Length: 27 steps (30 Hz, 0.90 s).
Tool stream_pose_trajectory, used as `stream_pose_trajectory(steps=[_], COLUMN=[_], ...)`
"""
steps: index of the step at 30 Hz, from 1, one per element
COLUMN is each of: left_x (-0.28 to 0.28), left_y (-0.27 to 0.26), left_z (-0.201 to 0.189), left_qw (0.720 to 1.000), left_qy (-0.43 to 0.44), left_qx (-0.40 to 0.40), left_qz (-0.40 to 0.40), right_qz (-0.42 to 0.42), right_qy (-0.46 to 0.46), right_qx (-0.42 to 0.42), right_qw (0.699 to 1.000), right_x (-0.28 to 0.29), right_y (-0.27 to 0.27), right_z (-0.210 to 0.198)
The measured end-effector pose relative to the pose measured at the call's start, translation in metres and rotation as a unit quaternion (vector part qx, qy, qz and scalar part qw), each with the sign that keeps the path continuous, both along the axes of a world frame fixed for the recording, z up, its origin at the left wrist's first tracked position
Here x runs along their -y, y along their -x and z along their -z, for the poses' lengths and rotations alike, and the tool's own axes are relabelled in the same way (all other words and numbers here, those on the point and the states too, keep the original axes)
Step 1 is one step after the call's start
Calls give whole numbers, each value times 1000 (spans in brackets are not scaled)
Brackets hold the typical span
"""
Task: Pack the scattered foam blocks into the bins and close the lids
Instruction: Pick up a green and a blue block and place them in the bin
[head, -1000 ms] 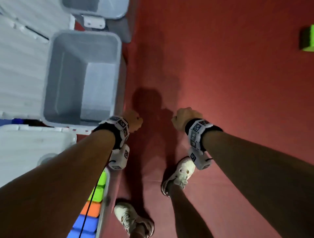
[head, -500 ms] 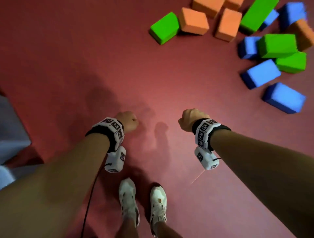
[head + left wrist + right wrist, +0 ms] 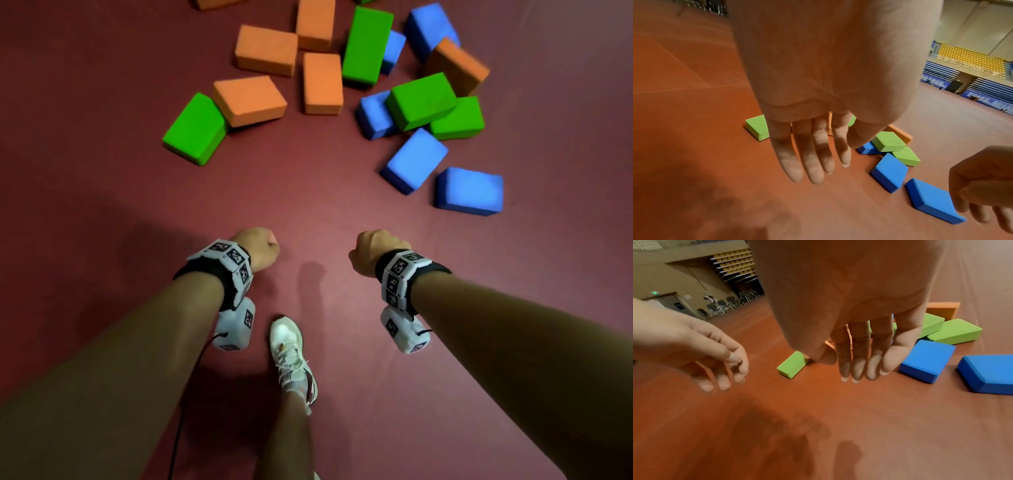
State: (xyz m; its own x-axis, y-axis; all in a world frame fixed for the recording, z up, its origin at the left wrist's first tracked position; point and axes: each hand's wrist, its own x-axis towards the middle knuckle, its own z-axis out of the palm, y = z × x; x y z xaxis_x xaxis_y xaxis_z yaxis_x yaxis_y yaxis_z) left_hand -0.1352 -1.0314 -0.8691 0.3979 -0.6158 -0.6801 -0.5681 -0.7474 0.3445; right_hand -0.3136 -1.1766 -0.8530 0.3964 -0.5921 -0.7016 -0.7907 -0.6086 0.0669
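Note:
Several foam blocks lie scattered on the red floor ahead of me. Nearest are a green block point(image 3: 195, 129) on the left and two blue blocks point(image 3: 414, 161) point(image 3: 470, 191) on the right; orange ones point(image 3: 249, 100) and more green point(image 3: 422, 101) lie behind. My left hand point(image 3: 258, 247) and right hand point(image 3: 371, 251) hang empty above the floor, well short of the pile. The wrist views show the left hand's fingers point(image 3: 807, 160) and the right hand's fingers point(image 3: 861, 356) loose and hanging down, holding nothing. No bin is in view.
My foot in a white shoe point(image 3: 291, 356) stands between my arms. Bare red floor point(image 3: 102, 192) spreads to the left and in front of the hands. A hall with yellow seating point(image 3: 972, 55) and chairs point(image 3: 723, 305) shows far off.
The view has swung away from the white bins on the left to the block pile. I have stepped closer, so the blocks now lie larger and nearer. Both hands stay empty.

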Motion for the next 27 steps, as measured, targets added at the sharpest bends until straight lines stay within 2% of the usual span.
stream_pose_trajectory(steps=[5, 8, 12, 15, 19, 21, 27], left_x=[86, 131, 233, 323, 461, 510, 601], left_y=[-32, -45, -45, -38, -12, -5, -7], left_z=[9, 7, 6, 18, 40, 52, 104], left_qw=[999, 995, 986, 989, 994, 996, 996], left_qy=[-19, -63, -91, -63, -31, -24, -58], left_qx=[6, 11, 15, -3, 6, 22, 59], left_qz=[43, 83, 140, 132, 101, 77, 29], right_qz=[13, 8, 16, 30, 75, 82, 127], right_qy=[-19, -30, -42, -45, -37, -25, 3], right_qx=[-6, 6, 29, 31, 35, 36, 14], right_qw=[1000, 999, 999, 998, 996, 996, 992], right_x=[80, 123, 205, 277, 388, 427, 515], right_y=[-39, -52, -52, -37, -7, 6, 30], right_z=[-4, 1, 18, 27, 49, 62, 111])
